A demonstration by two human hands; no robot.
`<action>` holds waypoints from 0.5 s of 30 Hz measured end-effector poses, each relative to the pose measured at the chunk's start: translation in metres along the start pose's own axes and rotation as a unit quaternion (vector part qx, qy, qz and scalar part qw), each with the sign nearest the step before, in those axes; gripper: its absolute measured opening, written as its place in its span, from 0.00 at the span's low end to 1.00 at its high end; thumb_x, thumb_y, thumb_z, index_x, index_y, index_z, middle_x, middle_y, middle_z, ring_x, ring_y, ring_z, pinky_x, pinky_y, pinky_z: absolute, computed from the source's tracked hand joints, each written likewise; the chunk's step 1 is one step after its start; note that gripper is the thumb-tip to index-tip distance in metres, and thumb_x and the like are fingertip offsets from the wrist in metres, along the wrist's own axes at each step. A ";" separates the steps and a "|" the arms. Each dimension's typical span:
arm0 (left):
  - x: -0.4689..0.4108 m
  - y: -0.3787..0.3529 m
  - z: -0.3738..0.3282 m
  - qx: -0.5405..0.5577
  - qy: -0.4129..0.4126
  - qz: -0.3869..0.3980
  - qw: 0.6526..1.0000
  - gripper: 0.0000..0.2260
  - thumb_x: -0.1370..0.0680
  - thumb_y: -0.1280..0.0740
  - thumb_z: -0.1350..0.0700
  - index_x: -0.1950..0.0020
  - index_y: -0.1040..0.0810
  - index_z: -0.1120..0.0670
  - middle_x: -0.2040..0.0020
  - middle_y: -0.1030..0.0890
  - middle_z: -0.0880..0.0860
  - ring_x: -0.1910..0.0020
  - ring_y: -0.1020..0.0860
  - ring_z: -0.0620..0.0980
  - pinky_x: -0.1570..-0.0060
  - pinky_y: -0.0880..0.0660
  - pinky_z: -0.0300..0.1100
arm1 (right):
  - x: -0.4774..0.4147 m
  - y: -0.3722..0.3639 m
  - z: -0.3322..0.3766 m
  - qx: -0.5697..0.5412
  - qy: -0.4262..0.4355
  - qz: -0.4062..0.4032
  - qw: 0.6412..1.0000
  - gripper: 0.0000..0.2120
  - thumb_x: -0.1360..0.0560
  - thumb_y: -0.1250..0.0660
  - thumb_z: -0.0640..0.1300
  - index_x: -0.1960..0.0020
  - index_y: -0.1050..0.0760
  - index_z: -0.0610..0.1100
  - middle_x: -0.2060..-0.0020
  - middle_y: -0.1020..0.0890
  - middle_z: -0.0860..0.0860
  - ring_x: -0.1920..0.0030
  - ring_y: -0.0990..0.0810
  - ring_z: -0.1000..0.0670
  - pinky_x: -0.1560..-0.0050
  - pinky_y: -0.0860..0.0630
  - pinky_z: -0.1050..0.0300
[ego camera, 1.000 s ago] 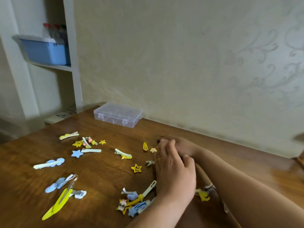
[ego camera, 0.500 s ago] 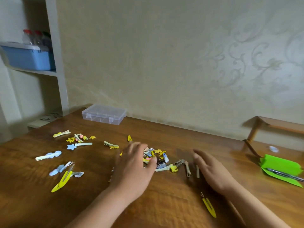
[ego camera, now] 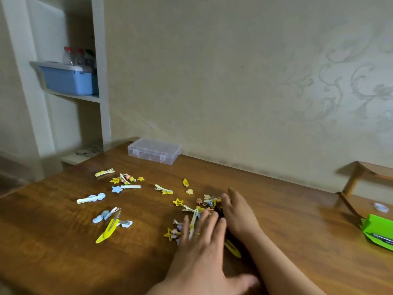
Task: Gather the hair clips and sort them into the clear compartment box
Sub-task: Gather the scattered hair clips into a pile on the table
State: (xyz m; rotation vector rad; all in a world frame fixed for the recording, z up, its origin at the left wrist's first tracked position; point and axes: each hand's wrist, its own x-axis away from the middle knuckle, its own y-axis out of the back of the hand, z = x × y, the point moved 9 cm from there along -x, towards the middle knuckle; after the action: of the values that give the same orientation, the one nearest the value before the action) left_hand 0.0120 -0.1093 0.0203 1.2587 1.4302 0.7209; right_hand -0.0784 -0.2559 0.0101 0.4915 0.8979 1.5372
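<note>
Several yellow, blue and white hair clips lie scattered on the wooden table [ego camera: 63,241]. A small heap of hair clips [ego camera: 204,206] sits mid-table. My left hand [ego camera: 202,248] lies flat, fingers spread, over the heap's near side. My right hand [ego camera: 238,211] rests flat beside the heap on its right, fingers pointing away. Neither hand grips anything. A long yellow clip [ego camera: 107,231] and blue cloud clips [ego camera: 91,198] lie to the left. The clear compartment box [ego camera: 154,151] stands closed at the table's far edge.
A green pouch with a pen [ego camera: 380,233] lies at the right. A wooden stand [ego camera: 359,173] sits at the far right. White shelving on the left holds a blue bin [ego camera: 68,79]. The wall runs just behind the table.
Both hands have come together around the heap of clips; the right hand moved left and forward, the left hand slid over the heap's near side. The view shifted.
</note>
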 end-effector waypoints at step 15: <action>-0.033 -0.005 0.083 -0.014 0.148 0.092 0.985 0.52 0.27 0.42 0.18 0.12 0.51 0.46 0.11 0.55 0.54 0.13 0.62 0.58 0.19 0.66 0.70 | -0.076 -0.067 0.084 -0.007 0.092 0.187 0.978 0.28 0.14 0.47 0.63 0.20 0.30 0.51 0.22 0.27 0.51 0.22 0.31 0.48 0.21 0.38 0.50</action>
State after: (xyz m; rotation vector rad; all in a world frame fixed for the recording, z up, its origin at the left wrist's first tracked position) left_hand 0.0852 -0.1573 0.0041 1.3121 1.5465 1.0864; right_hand 0.0414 -0.3092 0.0235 0.5358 0.9742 1.9555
